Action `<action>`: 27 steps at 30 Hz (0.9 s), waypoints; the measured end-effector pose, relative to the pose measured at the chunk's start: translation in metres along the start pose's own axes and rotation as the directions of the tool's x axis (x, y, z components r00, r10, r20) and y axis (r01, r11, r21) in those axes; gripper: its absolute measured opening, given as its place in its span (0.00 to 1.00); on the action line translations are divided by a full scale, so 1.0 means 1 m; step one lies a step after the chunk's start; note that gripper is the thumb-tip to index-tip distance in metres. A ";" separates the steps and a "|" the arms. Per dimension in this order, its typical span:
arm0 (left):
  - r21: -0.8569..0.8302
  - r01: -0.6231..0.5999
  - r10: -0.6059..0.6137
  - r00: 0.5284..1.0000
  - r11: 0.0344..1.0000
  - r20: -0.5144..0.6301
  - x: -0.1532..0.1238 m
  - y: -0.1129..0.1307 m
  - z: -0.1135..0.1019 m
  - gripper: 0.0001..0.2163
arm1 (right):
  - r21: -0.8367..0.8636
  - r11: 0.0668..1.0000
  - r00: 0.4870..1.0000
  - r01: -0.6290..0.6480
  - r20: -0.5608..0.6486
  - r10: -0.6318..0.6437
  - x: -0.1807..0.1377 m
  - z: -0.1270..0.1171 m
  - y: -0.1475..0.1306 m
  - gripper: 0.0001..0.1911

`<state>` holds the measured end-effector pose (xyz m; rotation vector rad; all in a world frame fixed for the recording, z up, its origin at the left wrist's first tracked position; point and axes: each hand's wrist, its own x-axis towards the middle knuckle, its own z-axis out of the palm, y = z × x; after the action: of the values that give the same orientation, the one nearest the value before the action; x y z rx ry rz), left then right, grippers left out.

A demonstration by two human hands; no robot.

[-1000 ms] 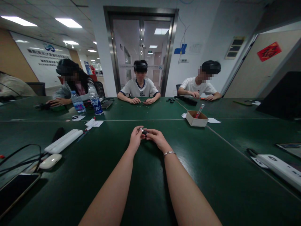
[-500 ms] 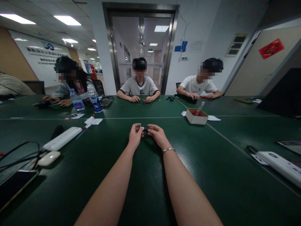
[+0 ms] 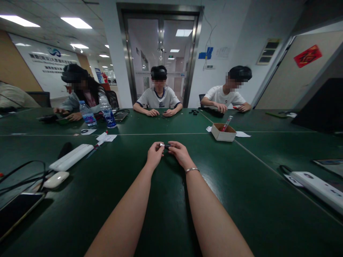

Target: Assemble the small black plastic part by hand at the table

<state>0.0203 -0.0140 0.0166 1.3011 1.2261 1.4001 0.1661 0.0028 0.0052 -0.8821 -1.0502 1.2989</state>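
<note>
A slim black piece point(image 3: 166, 146) with a bright silver-white end is held between both hands, just above the green table point(image 3: 166, 200). It is too small to tell its kind. My left hand point(image 3: 154, 155) pinches the silver end between thumb and fingers. From the other side, my right hand point(image 3: 181, 153) has its thumb and fingertips closed on the black end. Part of the piece is hidden by the fingers. A metal bracelet point(image 3: 192, 170) circles my right wrist.
At right stands an open box point(image 3: 224, 136) with a clear-and-red tube. Two plastic bottles point(image 3: 108, 116) are at back left. A white power strip point(image 3: 71, 158), a white case point(image 3: 56, 180), cables and a phone point(image 3: 18, 212) lie left; another power strip point(image 3: 318, 187) lies right. Several people sit opposite.
The silver end shows more plainly at my left fingertips, which have shifted slightly. My right hand has hardly moved. Across the table, the person at right has moved their hands a little.
</note>
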 end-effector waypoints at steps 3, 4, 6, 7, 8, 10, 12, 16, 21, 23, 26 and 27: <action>0.014 0.004 -0.004 1.000 1.000 -0.001 0.001 -0.001 0.000 0.08 | -0.009 1.000 1.000 0.015 0.013 -0.015 -0.001 0.000 -0.001 0.19; 0.011 0.005 -0.005 1.000 1.000 -0.004 0.002 -0.003 0.000 0.08 | -0.012 1.000 1.000 0.020 0.013 -0.020 -0.001 0.001 -0.001 0.19; -0.001 0.004 -0.004 1.000 1.000 -0.015 0.005 -0.006 0.001 0.08 | -0.019 1.000 1.000 0.024 0.009 -0.024 -0.001 0.001 -0.001 0.20; -0.010 0.003 -0.004 1.000 1.000 -0.022 0.006 -0.008 0.002 0.08 | -0.021 0.999 1.000 0.025 0.006 -0.025 -0.001 0.001 -0.001 0.20; -0.017 0.003 -0.003 1.000 1.000 -0.029 0.007 -0.009 0.003 0.08 | -0.024 0.999 1.000 0.027 0.003 -0.027 -0.001 0.001 0.000 0.20; -0.025 -0.002 0.001 0.999 1.000 -0.035 0.008 -0.011 0.004 0.08 | -0.032 0.999 0.999 0.032 0.001 -0.032 0.000 0.001 0.000 0.20; -0.027 -0.005 0.004 0.999 1.000 -0.037 0.007 -0.011 0.004 0.09 | -0.038 0.999 0.999 0.036 0.002 -0.036 0.000 0.001 0.001 0.21; -0.014 -0.007 0.007 1.000 1.000 -0.026 0.006 -0.010 0.002 0.09 | -0.059 0.998 0.999 0.038 0.010 -0.037 0.001 0.000 0.003 0.21; 0.009 -0.003 0.003 1.000 1.000 -0.002 0.007 -0.012 0.000 0.10 | -0.246 0.967 0.997 0.071 0.028 -0.066 0.000 0.001 0.002 0.20; 0.004 -0.003 0.003 1.000 1.000 -0.008 0.008 -0.012 0.000 0.10 | -0.297 0.951 0.996 0.084 0.036 -0.076 -0.001 0.002 0.001 0.20; -0.004 -0.004 0.004 1.000 1.000 -0.014 0.007 -0.012 0.001 0.09 | -0.334 0.936 0.994 0.111 0.041 -0.104 -0.002 0.003 0.000 0.21; -0.003 -0.004 0.004 1.000 1.000 -0.013 0.007 -0.012 0.001 0.09 | -0.341 0.932 0.992 0.123 0.039 -0.117 -0.003 0.004 0.000 0.21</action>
<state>0.0198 -0.0050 0.0056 1.2942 1.2301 1.4150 0.1626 -0.0001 0.0062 -1.0490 -1.3503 1.0383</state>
